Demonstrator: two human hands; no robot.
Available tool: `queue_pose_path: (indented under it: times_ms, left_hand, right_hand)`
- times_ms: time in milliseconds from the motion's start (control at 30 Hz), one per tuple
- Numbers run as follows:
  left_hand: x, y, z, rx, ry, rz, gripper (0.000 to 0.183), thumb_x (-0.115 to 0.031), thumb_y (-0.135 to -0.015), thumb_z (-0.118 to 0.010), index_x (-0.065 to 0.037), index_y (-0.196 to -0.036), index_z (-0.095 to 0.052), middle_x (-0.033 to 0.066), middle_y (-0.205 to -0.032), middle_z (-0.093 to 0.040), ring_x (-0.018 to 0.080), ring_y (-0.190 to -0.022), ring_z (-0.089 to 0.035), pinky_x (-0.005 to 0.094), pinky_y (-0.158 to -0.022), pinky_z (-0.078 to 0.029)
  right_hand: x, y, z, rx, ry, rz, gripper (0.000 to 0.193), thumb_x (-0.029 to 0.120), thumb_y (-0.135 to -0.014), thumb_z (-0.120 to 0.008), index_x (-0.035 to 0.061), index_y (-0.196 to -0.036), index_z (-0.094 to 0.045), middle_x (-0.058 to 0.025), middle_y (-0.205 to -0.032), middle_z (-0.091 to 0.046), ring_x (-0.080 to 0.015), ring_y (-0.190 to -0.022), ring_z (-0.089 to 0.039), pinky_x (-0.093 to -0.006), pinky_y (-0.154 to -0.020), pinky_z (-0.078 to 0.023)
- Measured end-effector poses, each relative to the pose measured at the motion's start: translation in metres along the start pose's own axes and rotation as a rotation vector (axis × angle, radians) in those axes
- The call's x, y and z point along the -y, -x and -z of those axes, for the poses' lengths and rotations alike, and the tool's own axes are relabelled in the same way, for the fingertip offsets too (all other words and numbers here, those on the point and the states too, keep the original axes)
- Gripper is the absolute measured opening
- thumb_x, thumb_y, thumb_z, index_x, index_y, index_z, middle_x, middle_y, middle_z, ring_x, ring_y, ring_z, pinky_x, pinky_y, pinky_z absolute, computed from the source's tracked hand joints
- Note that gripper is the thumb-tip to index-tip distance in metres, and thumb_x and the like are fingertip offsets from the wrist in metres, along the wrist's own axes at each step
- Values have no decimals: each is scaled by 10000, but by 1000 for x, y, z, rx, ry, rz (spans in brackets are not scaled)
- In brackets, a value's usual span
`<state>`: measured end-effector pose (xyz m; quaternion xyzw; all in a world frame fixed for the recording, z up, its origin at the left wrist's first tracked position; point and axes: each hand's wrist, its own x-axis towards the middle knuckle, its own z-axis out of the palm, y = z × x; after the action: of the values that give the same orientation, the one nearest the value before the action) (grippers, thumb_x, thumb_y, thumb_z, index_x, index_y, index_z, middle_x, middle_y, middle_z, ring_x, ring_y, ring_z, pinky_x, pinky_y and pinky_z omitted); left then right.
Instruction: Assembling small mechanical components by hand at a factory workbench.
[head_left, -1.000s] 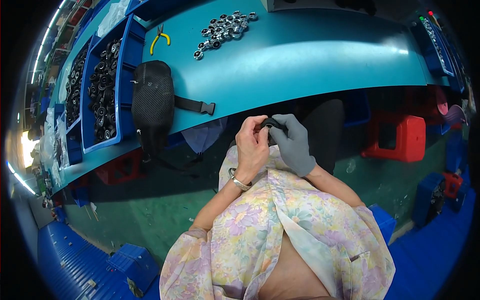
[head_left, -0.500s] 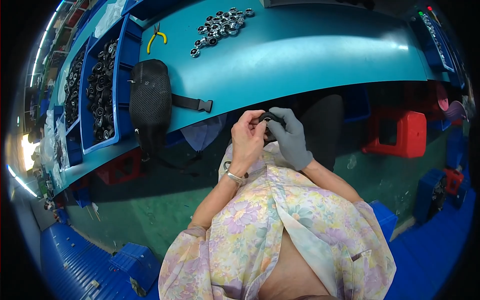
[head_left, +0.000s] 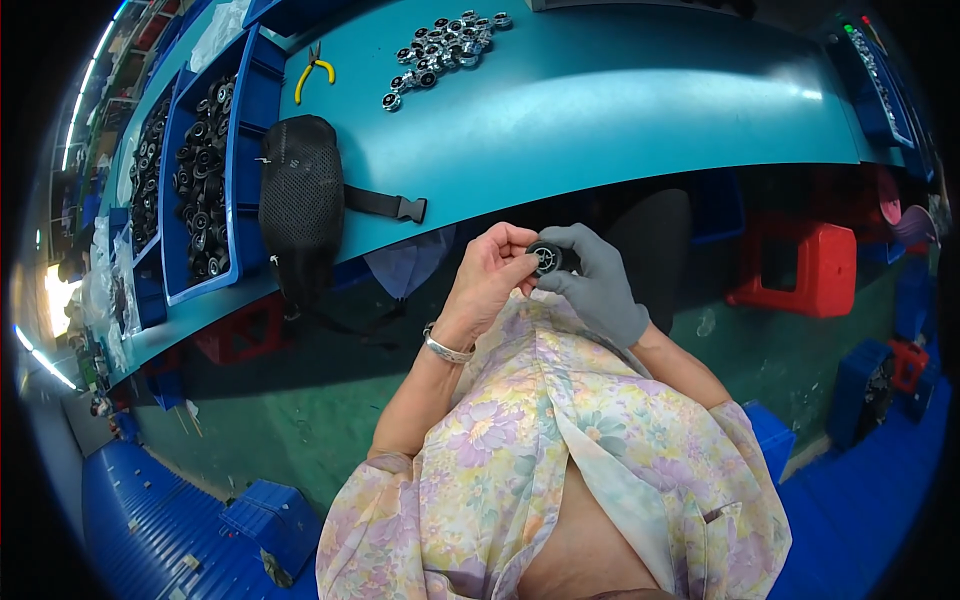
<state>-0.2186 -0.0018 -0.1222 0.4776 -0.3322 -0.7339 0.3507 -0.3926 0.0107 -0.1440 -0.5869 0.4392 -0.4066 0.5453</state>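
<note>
A small black wheel (head_left: pixel 546 259) with a silver spoked hub is held in front of my body, just off the table's near edge. Bare, my left hand (head_left: pixel 488 282) pinches its left side between thumb and fingers. My right hand (head_left: pixel 600 283), in a grey glove, grips the wheel from the right with thumb and forefinger. The spoked face is turned up toward me, and the fingertips cover part of the rim. On the table lies a cluster of shiny silver and black wheel-like parts (head_left: pixel 445 50).
Left on the teal table (head_left: pixel 600 130) are a blue bin (head_left: pixel 236 190) of black wheels, a black mesh waist bag (head_left: pixel 300 185) with its strap, and yellow-handled pliers (head_left: pixel 316 76). A red stool (head_left: pixel 800 270) stands right; another blue tray (head_left: pixel 872 90) holds small silver parts.
The wheel has turned so its spoked face shows. Both hands have shifted slightly lower, my right hand also a little to the right, and both keep hold of it.
</note>
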Motion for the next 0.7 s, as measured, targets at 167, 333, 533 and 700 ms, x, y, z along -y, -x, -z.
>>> queue_pose_path:
  times_ms: [167,333,533,700]
  left_hand:
    - [6,1,-17,-110,128,-119,232,-9,-891,-589,15,-1112,-524,59,-919,-609,109,-747,-617,249,-673,-549]
    - [11,7,-16,-122,-129,-270,259,-48,-934,-574,37,-1170,-511,64,-923,-609,108,-754,-627,236,-659,-547]
    - [22,17,-30,-300,-465,-419,134,-18,-907,-582,43,-1026,-576,78,-805,-630,97,-675,-617,240,-587,-516]
    - [26,14,-29,-334,-431,-362,135,-38,-913,-587,42,-1018,-563,102,-867,-648,114,-686,-628,252,-589,-518]
  right_hand:
    - [-3,3,-12,-232,-292,-119,325,21,-839,-654,9,-1155,-579,-44,-971,-625,-88,-829,-584,-251,-705,-504]
    - [1,6,-10,-231,-226,-91,300,26,-850,-645,4,-1143,-582,-49,-956,-630,-85,-807,-586,-243,-680,-501]
    - [-6,10,-13,-195,-146,-70,219,17,-859,-617,3,-1075,-589,-48,-903,-624,-86,-760,-581,-258,-622,-485]
    - [-11,7,-9,-186,130,19,282,3,-837,-628,12,-1116,-587,-53,-874,-612,-114,-739,-591,-272,-637,-485]
